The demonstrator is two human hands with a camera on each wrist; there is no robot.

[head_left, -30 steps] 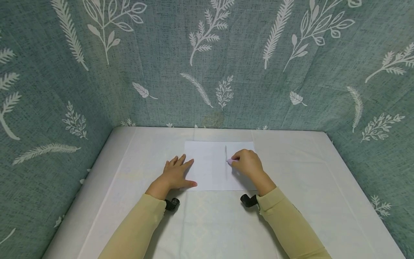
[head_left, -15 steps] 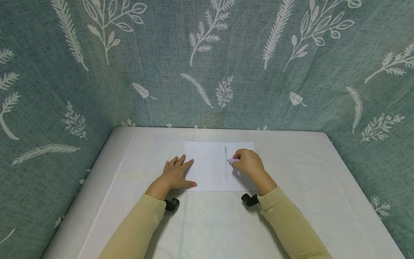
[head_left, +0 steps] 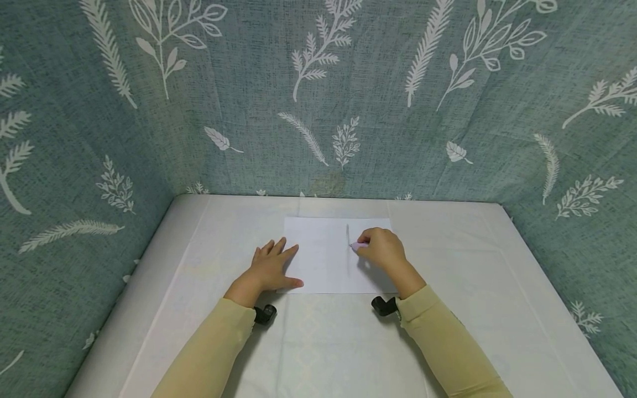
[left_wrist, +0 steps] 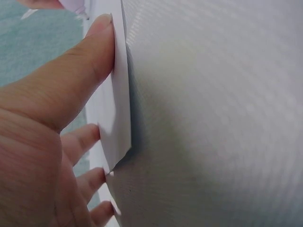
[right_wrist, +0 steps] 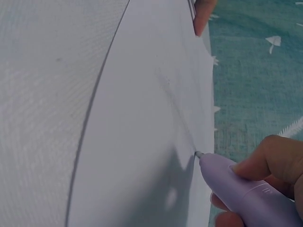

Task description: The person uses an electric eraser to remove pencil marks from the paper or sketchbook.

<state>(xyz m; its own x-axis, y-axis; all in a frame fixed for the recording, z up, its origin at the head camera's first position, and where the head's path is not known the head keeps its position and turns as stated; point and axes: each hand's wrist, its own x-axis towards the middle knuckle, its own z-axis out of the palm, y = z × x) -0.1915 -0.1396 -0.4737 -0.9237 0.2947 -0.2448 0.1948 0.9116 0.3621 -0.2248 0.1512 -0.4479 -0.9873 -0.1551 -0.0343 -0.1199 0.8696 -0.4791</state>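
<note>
In the head view a white sheet of paper [head_left: 313, 254] lies on the table with a thin grey line [head_left: 348, 235] running up it, right of the middle. My right hand [head_left: 383, 249] pinches a chunky lilac pen-shaped tool [right_wrist: 241, 189] between thumb and fingers. Its small grey tip meets the paper at the line, as the right wrist view shows. My left hand [head_left: 269, 268] rests spread on the sheet's left side. Its thumb [left_wrist: 90, 56] lies along the near edge in the left wrist view, where the paper's corner lifts slightly off the cloth.
A white cloth [head_left: 318, 354] covers the table. Teal leaf-patterned fabric [head_left: 249, 110] hangs behind it and along both sides. Black wrist cameras [head_left: 383, 307] protrude from the cuffs of both yellow-green sleeves [head_left: 209, 348].
My right hand has shifted very slightly, and the tool's tip now stands a little farther up the line. The left hand and the sheet have stayed in place.
</note>
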